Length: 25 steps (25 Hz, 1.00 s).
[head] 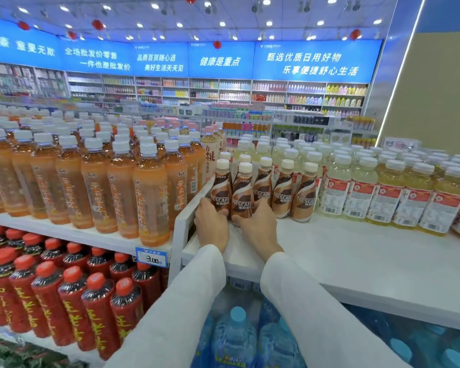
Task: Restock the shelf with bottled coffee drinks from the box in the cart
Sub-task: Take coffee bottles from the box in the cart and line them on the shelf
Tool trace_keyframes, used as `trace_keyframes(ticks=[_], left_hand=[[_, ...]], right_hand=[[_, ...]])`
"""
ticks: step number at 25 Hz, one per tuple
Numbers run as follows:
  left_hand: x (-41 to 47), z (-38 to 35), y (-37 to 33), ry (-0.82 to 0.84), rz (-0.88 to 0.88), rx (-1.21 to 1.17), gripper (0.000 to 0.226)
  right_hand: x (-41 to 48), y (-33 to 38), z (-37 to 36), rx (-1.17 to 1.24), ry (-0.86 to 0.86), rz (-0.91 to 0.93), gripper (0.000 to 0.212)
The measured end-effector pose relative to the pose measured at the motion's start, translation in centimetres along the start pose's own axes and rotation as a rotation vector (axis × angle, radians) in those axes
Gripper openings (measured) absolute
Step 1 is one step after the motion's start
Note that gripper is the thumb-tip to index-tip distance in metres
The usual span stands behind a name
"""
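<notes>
Several brown bottled coffee drinks with cream caps stand in a cluster on the white top shelf (343, 251). My left hand (211, 224) grips the base of the leftmost coffee bottle (220, 188), beside the shelf's white divider (189, 208). My right hand (258, 227) holds the base of the front coffee bottle (242, 192) next to it. Both bottles stand upright on the shelf. Further coffee bottles (283, 189) line up to the right. The box and the cart are out of view.
Orange tea bottles (122, 187) fill the shelf to the left of the divider. Pale yellow drink bottles (383, 187) stand to the right of the coffee. Red-capped bottles (72, 296) and blue water bottles (234, 338) sit on the shelves below. A price tag (152, 257) hangs on the shelf edge.
</notes>
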<state>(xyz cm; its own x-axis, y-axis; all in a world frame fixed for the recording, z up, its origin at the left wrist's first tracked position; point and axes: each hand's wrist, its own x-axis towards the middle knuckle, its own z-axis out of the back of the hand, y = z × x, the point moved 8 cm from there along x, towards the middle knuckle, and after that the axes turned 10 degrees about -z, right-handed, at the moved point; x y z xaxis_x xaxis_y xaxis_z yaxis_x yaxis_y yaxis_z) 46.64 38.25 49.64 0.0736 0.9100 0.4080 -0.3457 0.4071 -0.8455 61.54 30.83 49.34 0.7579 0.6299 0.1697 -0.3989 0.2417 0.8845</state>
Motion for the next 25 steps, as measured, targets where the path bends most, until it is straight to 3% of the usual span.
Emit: trace_keyframes(ticks=[10,19,25], left_hand=[[1.1,-0.3,0.5,-0.080,-0.054,0.036,0.035],[1.3,-0.5,0.8,-0.086,-0.059,0.069,0.048],[1.3,-1.1,1.6,-0.077,0.036,0.075,0.047]], right_hand=[[0.8,0.3,-1.2,0.003,-0.055,0.043,0.048],[0.7,0.3,-1.4,0.001,-0.044,0.043,0.049],[0.7,0.5,-1.4,-0.025,-0.047,0.044,0.051]])
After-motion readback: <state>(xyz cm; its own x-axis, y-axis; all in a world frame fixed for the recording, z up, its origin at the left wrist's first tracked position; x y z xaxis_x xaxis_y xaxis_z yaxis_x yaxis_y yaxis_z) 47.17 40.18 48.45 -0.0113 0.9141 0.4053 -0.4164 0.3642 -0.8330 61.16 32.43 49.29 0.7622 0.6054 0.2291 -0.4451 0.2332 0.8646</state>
